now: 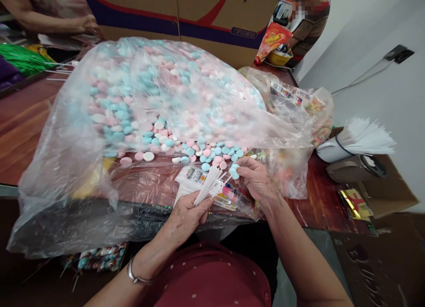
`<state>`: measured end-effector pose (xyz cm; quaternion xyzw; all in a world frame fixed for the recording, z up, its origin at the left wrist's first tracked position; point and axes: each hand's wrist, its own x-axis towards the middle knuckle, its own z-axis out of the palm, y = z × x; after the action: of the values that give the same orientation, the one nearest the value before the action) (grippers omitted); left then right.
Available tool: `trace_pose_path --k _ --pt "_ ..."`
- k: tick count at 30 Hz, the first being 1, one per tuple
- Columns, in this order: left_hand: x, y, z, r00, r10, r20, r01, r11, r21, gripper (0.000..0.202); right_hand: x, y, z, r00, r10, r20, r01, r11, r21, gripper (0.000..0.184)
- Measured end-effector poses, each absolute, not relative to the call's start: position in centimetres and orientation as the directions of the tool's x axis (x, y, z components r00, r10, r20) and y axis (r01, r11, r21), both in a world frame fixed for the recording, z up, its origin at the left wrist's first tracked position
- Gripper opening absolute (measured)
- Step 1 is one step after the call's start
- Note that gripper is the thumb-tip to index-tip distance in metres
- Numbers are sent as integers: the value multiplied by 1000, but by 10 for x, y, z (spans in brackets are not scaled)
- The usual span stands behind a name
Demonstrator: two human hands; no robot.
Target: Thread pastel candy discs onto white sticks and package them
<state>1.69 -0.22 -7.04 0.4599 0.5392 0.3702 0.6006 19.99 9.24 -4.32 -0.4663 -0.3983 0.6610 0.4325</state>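
My left hand (190,213) is closed around a bundle of thin white sticks (208,185) that fan up and to the right. My right hand (256,179) pinches a pale blue round candy (234,171) at its fingertips, close to the stick tips. Both hands hover over small printed wrappers (199,176) lying at the table's near edge. Just beyond them a big clear plastic bag (159,103) spills pink, blue and white round candies (199,152) onto the wooden table (23,125).
A second clear bag of printed packets (308,108) lies at right. Beside it stand a tied bundle of white sticks (358,139), a tape dispenser (357,167) and a cardboard tray (395,192). A large cardboard box (186,19) stands behind. Other people sit at far left (56,15) and far right (308,24).
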Motion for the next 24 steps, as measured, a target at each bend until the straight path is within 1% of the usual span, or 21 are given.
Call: trace_pose_path --k 5,9,11,15,18,24 --pt "17 -2 -69 133 943 -306 82 297 951 41 200 86 -43 -214 952 -221 -187 -262 -947 23" --pt "17 -3 -68 141 940 -310 70 303 951 41 201 78 -43 -189 972 -142 -78 -159 -984 25" --pt "16 -5 -66 151 942 -299 72 291 954 42 201 75 -44 -208 969 -129 -49 -142 -989 25" --pt "14 -6 -67 172 942 -290 56 284 957 39 202 74 -49 -261 958 -118 -58 -138 -989 25" --pt "13 -6 -70 178 942 -286 39 284 958 37 201 74 -52 -277 958 -75 -14 -82 -997 24" --pt "15 -7 -70 126 957 -260 8 261 965 39 192 65 -55 -185 981 58 81 74 -994 23"
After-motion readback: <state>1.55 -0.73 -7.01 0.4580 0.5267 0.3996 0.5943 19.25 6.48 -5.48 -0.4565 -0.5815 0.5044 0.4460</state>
